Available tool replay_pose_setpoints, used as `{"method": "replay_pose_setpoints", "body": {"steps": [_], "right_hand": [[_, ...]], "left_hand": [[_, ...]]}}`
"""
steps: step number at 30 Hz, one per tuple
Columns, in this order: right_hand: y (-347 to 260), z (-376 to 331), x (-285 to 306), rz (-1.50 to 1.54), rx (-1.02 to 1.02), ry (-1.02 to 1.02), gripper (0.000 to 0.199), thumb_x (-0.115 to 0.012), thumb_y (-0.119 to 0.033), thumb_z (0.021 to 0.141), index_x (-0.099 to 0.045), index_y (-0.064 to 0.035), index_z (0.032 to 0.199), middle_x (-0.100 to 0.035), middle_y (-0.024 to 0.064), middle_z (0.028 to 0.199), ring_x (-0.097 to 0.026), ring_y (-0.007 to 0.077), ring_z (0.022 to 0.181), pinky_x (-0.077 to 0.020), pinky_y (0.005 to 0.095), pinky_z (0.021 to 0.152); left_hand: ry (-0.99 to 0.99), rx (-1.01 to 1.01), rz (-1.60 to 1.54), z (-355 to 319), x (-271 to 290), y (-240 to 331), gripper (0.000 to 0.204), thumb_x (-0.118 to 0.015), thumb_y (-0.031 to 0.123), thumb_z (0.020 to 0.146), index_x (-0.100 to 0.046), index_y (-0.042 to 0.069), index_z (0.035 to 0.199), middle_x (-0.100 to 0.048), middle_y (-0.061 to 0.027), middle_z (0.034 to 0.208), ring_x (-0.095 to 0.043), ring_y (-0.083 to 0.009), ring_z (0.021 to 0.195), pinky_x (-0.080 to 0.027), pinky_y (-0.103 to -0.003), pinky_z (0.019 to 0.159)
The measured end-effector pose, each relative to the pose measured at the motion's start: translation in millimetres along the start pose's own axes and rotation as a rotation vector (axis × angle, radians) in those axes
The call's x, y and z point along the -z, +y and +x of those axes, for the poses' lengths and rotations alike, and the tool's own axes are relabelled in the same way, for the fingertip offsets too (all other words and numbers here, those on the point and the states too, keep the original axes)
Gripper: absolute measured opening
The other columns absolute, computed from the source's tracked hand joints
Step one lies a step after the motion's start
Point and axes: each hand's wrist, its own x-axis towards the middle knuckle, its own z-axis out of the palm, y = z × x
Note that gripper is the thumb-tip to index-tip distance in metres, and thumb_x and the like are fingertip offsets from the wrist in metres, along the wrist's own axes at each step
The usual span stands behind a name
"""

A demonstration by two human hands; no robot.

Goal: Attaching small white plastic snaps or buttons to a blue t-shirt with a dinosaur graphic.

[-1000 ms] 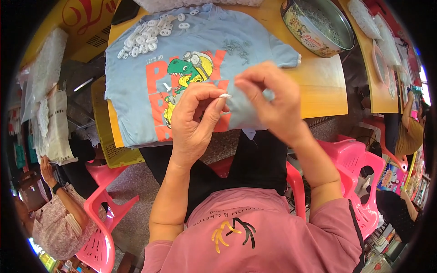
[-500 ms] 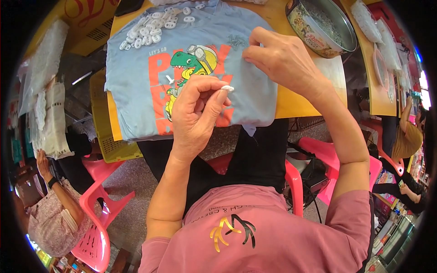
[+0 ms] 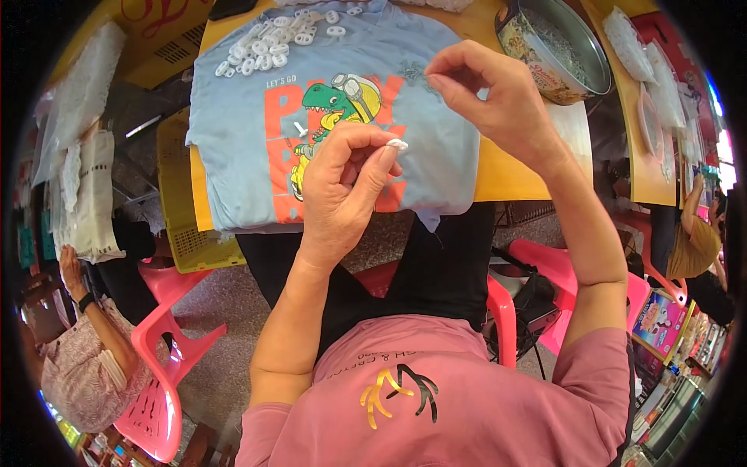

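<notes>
My left hand (image 3: 348,175) is closed, pinching a small white plastic piece (image 3: 398,145) between thumb and forefinger above a blue printed T-shirt (image 3: 440,156). My right hand (image 3: 490,97) is raised beside a little heap of thin grey metal bits (image 3: 412,71). Its thumb and forefinger come together at the tips; whatever they hold is too small to make out. At the shirt's far left lies a pile of white oval plastic pieces (image 3: 264,48) with two holes each. A small white peg-like piece (image 3: 301,129) rests on the print, just beyond my left hand.
The shirt lies over a yellow table (image 3: 510,180). At the far right stands a round tin (image 3: 537,58) filled with similar metal bits. A yellow crate (image 3: 183,233) and pink chairs (image 3: 159,350) are around the table. Another person's hand (image 3: 71,268) is at the left.
My right hand has lifted slightly away from the heap, its wrist turning. My left hand still pinches the white piece. The whole view has shifted a little.
</notes>
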Motion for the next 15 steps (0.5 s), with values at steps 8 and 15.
{"method": "replay_pose_setpoints", "body": {"steps": [8,15], "right_hand": [[-17,-20,-27,1.324,-0.641,0.023,0.029,-0.061,-0.018,0.096,-0.062,-0.0011,0.12,-0.063,0.002,0.094,-0.056,0.0065,0.076,-0.0493,0.0232,0.068],[-25,-27,-44,1.549,-0.666,0.021,0.024,-0.061,-0.018,0.096,-0.063,-0.0028,0.114,-0.066,0.0038,0.099,-0.056,0.0075,0.076,-0.0497,0.025,0.066]], "left_hand": [[0.11,0.052,-0.064,4,-1,2,0.01,-0.059,0.006,0.096,-0.058,0.001,0.105,-0.063,-0.0038,0.091,-0.062,-0.0096,0.076,-0.049,-0.022,0.065],[0.108,0.044,-0.138,4,2,-2,0.013,-0.059,0.008,0.096,-0.057,0.0,0.106,-0.066,-0.0065,0.092,-0.062,-0.0097,0.076,-0.049,-0.022,0.065]]}}
